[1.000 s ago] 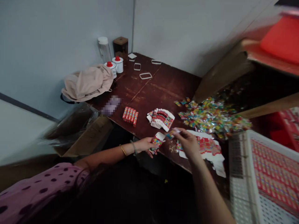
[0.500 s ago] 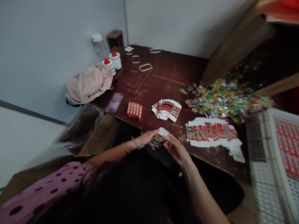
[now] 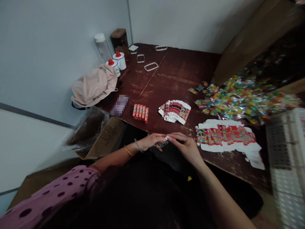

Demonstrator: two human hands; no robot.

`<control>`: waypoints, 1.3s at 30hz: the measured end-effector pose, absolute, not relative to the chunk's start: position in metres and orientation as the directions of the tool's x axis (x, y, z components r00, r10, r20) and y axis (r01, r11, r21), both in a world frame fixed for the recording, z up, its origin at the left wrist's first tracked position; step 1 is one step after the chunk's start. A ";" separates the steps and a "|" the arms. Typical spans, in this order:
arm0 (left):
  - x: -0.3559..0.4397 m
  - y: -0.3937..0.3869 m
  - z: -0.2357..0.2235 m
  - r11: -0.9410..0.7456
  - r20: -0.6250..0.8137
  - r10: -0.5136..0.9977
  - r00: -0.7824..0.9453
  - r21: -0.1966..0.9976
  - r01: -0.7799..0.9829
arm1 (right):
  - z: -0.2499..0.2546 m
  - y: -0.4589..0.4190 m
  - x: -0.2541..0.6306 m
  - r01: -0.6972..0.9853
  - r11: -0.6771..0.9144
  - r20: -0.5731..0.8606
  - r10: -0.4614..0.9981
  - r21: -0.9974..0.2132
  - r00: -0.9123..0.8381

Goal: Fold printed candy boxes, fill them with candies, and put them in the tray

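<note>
Just off the table's front edge, my left hand point(image 3: 154, 141) is closed around a small printed carton point(image 3: 162, 144), black and red with bright colours. My right hand point(image 3: 183, 144) has its fingertips closed on the carton's end, where a bit of white flap shows. Much of the carton is hidden by my fingers. Beyond my hands lies a fanned stack of flattened cartons point(image 3: 175, 110) with white flaps. Left of it, several small red boxes point(image 3: 140, 112) stand in a tight row. A longer spread of flattened cartons point(image 3: 227, 135) lies to the right.
Colourful wrapped sweets point(image 3: 240, 98) are heaped at right, beside a large cardboard box point(image 3: 234, 44). A white plastic basket point(image 3: 283, 168) stands at the right edge. At left are a pink cloth bag point(image 3: 94, 86), white lidded mugs point(image 3: 121, 61) and a clear bottle point(image 3: 103, 47).
The carton's white flap stood up before and is now mostly folded down under my right fingers. My right hand has turned flatter over the carton. The view has shifted slightly left.
</note>
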State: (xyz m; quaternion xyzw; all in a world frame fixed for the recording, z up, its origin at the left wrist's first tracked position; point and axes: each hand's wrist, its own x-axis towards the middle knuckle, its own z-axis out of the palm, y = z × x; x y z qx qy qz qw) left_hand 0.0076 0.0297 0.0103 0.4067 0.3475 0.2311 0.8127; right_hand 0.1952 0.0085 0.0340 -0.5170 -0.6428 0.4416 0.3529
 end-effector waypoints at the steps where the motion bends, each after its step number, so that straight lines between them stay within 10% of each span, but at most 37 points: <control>1: 0.006 0.028 0.009 0.583 -0.370 0.650 0.664 0.803 -0.123 | 0.033 0.008 0.194 0.349 0.071 -0.009 0.974 -0.935 -0.224; 12: -0.011 0.022 -0.006 0.714 -0.428 0.520 0.739 0.693 -0.101 | 0.011 -0.010 0.189 0.534 0.275 0.152 0.953 -0.799 -0.264; 20: -0.004 0.019 0.005 0.371 -0.356 0.861 0.363 0.928 0.030 | -0.020 0.043 0.143 0.390 0.007 -0.018 0.998 -0.921 -0.060; 27: -0.007 0.022 -0.013 0.439 -0.405 0.896 0.183 0.871 -0.223 | -0.007 0.102 0.124 0.436 0.144 0.103 0.988 -0.888 -0.118; 32: 0.007 0.039 -0.022 0.374 -0.351 0.925 0.143 0.905 -0.203 | -0.005 0.055 0.165 0.675 0.409 0.150 0.900 -0.614 -0.409; 39: -0.028 0.036 0.021 -0.230 0.243 0.970 -0.023 0.943 0.240 | -0.019 0.051 0.162 0.760 0.368 0.208 0.930 -0.536 -0.303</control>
